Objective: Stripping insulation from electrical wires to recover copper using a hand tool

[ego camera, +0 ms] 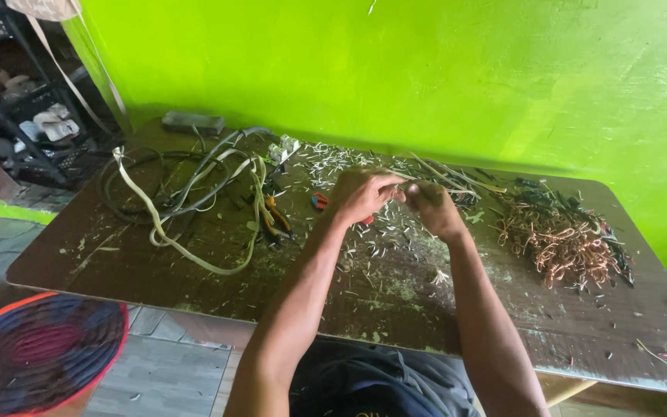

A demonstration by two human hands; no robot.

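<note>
While both hands are closed on one thin wire [434, 176] above the desk [194, 278], the left hand [364, 194] and right hand [431, 207] are kept together, probably so it can be stripped; copper [557, 239] is piled right.

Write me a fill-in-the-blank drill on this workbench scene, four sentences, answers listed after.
1. The wall behind the table is painted bright ____.
2. The pile of bare copper wire lies to the ____ of both hands.
3. The left hand and right hand meet over the table, pinching a thin ____.
4. The loose cables lie on the table's ____ side.

Missing words: green; right; wire; left
</note>
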